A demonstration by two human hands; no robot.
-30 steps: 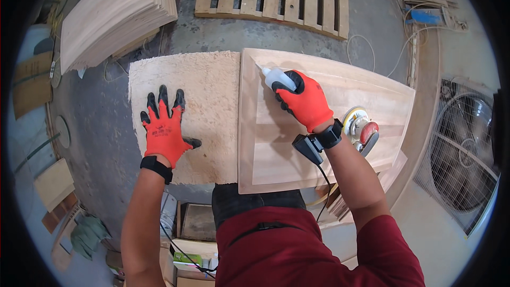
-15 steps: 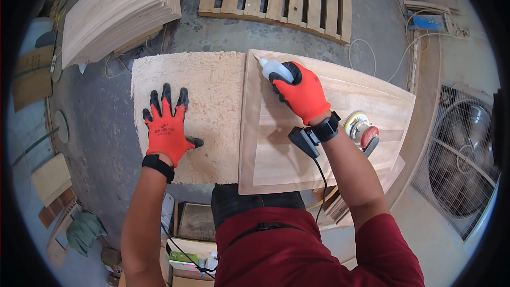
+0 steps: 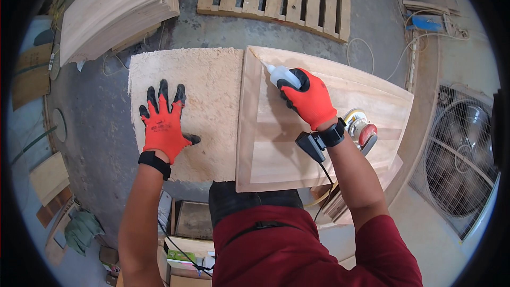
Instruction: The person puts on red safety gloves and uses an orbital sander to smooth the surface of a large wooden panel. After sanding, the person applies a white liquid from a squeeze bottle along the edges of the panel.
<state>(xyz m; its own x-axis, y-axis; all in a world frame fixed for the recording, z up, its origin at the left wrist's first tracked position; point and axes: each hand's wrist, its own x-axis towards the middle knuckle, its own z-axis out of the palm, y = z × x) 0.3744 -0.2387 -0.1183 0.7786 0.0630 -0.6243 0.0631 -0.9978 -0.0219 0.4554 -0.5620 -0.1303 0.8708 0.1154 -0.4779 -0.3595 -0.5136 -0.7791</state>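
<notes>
My right hand (image 3: 312, 98), in a red glove with black fingertips, grips a translucent squeeze bottle (image 3: 284, 76). Its pointed nozzle slants toward the far left corner of a framed wooden panel (image 3: 271, 165); whether the tip touches the wood I cannot tell. A dark smear shows near that corner. My left hand (image 3: 164, 127), gloved alike, lies flat with fingers spread on a sawdust-coated board (image 3: 212, 95) that adjoins the panel on its left. To the right of my right wrist, an orbital sander (image 3: 362, 128) with a red top rests on the panel.
Beyond the board stand a tall stack of wooden panels (image 3: 117, 10) at far left and a slatted pallet (image 3: 292, 0) straight ahead. A large caged fan (image 3: 454, 151) is at the right. Hoses lie on the floor (image 3: 101, 122). Below the panel are shelves with assorted items.
My right hand has moved a little to the right and nearer with the bottle, drawing its nozzle away from the far corner. My left hand stays flat on the board.
</notes>
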